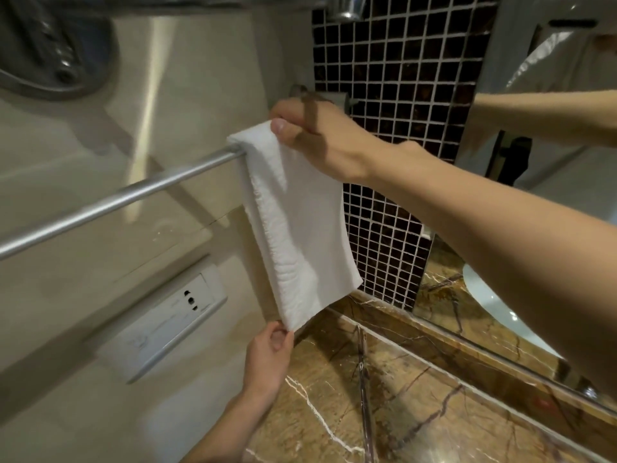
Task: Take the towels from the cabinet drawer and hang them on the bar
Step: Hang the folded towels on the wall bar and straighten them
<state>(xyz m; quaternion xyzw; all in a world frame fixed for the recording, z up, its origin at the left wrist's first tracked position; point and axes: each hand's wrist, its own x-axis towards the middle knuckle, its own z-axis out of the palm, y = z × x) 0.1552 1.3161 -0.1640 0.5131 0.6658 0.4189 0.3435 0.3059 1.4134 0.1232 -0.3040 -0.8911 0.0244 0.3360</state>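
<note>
A white folded towel (pixel 293 225) hangs over the right end of a metal bar (pixel 117 198) fixed to the beige wall. My right hand (pixel 317 135) grips the towel's top fold where it drapes over the bar, thumb on the front. My left hand (pixel 270 352) reaches up from below and pinches the towel's bottom corner. The cabinet drawer is out of sight.
A brown marble countertop (pixel 384 396) lies below. A wall socket plate (pixel 167 315) sits under the bar. Dark mosaic tiles (pixel 400 95) and a mirror (pixel 534 162) stand to the right; a white sink (pixel 494 305) shows in the mirror. A round chrome fitting (pixel 50 51) is at top left.
</note>
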